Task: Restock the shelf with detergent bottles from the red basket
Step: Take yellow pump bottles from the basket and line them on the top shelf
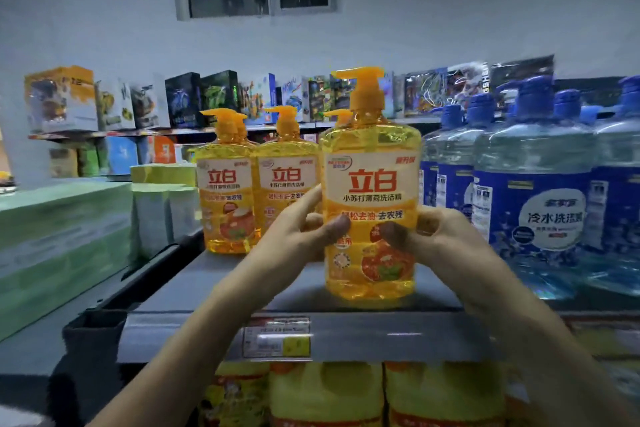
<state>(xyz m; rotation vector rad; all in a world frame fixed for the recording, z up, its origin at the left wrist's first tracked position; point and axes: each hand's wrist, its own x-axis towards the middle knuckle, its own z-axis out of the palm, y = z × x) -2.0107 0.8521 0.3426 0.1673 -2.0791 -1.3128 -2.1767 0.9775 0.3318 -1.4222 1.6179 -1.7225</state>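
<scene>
An orange pump bottle of detergent (370, 184) stands at the front of the grey shelf (363, 334), its label facing me. My left hand (304, 229) grips its left side, thumb across the label. My right hand (433, 232) grips its right side, thumb on the label too. Two more orange pump bottles (227, 191) (287, 184) stand in a row to its left, further back on the shelf, with others partly hidden behind them. The red basket is out of view.
Large blue-capped bottles of clear liquid (533, 191) crowd the shelf right of the held bottle. Green packs (59, 236) are stacked at the left. Yellow jugs (325, 392) fill the shelf below. A far shelf (207, 130) carries boxed toys.
</scene>
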